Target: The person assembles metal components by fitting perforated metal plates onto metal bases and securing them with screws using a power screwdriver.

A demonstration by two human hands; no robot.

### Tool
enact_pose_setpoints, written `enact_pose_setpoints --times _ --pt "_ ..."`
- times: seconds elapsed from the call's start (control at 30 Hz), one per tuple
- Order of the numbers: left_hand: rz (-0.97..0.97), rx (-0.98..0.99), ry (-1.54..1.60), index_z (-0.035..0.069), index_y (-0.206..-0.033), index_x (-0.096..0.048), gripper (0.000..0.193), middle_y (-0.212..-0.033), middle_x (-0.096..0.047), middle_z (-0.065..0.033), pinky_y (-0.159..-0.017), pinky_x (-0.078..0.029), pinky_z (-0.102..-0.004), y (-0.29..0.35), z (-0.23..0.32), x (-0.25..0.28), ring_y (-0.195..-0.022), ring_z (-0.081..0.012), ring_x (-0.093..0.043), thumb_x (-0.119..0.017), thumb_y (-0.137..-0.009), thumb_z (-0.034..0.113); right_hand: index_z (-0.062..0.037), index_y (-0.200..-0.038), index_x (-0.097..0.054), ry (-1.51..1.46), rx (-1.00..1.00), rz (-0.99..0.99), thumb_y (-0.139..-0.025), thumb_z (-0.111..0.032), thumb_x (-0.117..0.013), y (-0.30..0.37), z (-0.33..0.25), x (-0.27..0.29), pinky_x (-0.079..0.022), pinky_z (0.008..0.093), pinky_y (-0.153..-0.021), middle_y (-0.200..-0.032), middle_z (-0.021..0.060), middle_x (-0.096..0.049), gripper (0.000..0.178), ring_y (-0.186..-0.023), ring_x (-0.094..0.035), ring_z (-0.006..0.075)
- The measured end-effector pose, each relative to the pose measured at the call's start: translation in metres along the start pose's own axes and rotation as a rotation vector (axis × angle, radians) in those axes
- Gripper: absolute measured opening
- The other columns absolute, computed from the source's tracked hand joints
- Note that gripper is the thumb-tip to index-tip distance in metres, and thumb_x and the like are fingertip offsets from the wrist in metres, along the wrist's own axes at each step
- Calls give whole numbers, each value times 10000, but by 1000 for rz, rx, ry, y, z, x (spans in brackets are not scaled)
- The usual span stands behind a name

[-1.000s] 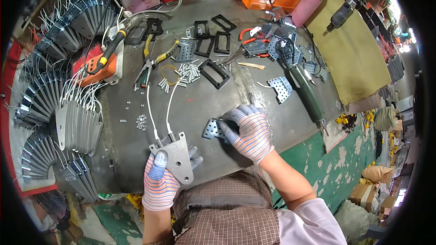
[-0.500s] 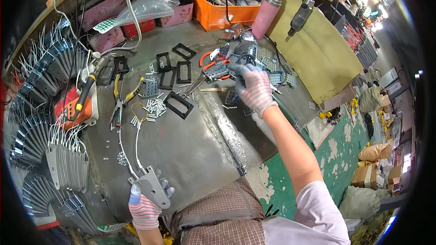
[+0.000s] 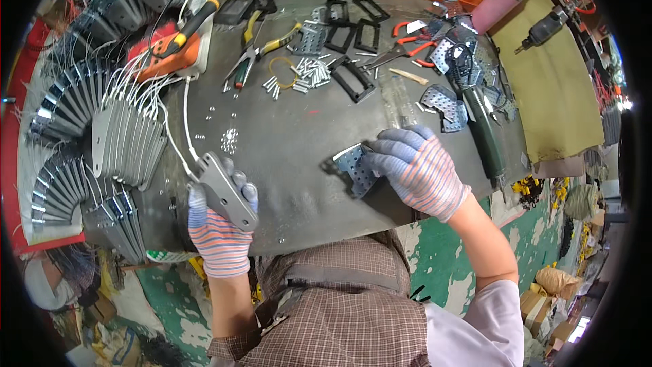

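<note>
My left hand (image 3: 221,238), in a striped knit glove, is closed around a flat grey metal part (image 3: 227,191) near the table's front edge. Two white wires (image 3: 178,132) run up from that part. My right hand (image 3: 424,173), gloved alike, pinches a small blue-grey plate with many holes (image 3: 356,168) just above the middle of the table; the thumb is mostly hidden. Farther back lie more perforated plates (image 3: 445,105) and a pile of short silver pins (image 3: 312,73). Small shiny nuts (image 3: 229,140) lie beyond my left hand.
Grey wired parts (image 3: 129,143) stand stacked at the left, by an orange device (image 3: 166,54). Pliers (image 3: 251,51), black frames (image 3: 353,80) and red-handled scissors (image 3: 407,47) lie at the back. A dark green tool (image 3: 483,132), yellow sheet (image 3: 564,95) and pink flask (image 3: 499,3) are right.
My right hand has come back from the far heap toward me with a perforated plate in it. The view has shifted; my left hand still holds the grey part, now turned somewhat.
</note>
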State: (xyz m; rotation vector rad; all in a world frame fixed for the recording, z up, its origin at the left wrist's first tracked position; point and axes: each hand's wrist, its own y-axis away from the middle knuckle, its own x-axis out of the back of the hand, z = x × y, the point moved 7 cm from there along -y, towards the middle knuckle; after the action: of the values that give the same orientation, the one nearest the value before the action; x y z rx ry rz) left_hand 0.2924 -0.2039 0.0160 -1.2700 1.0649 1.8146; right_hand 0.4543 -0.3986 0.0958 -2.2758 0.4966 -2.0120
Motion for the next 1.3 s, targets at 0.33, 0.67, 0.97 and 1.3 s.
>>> enact_pose_setpoints --times 0.33,0.67,0.97,1.3 --pt "179 306 -339 94 -1158 -550 436 -1202 -557 -160 -995 -410 -576 53 -43 17 -1084 -378 -560 -630 -870 413 -77 -931 -625 -189 -453 161 -753 -259 -701 14 -6 -23 -440 409 -738 -818 98 -610 267 -789 -581 297" --pt "164 -302 -771 37 -1275 -481 515 -1226 -545 -163 -960 -484 -511 38 50 -9 -1068 -332 -580 -632 -884 337 -116 -858 -657 -338 -407 148 -765 -239 -692 11 -7 -38 -430 391 -734 -782 71 -590 158 -770 -573 276" --pt "4 344 -640 24 -1296 -419 409 -1161 -581 -152 -869 -534 -423 35 -78 -27 -1036 -244 -605 -547 -926 144 -70 -840 -631 -483 -271 528 -738 -162 -739 -2 -30 6 -434 382 -654 -759 84 -585 175 -689 -560 280" --pt "47 392 -645 37 -1192 -515 312 -1081 -613 -99 -804 -551 -386 30 -83 -24 -937 -203 -622 -560 -935 209 -87 -836 -629 -275 -177 524 -681 -154 -768 -19 -36 -13 -412 399 -630 -733 77 -572 219 -675 -552 271"
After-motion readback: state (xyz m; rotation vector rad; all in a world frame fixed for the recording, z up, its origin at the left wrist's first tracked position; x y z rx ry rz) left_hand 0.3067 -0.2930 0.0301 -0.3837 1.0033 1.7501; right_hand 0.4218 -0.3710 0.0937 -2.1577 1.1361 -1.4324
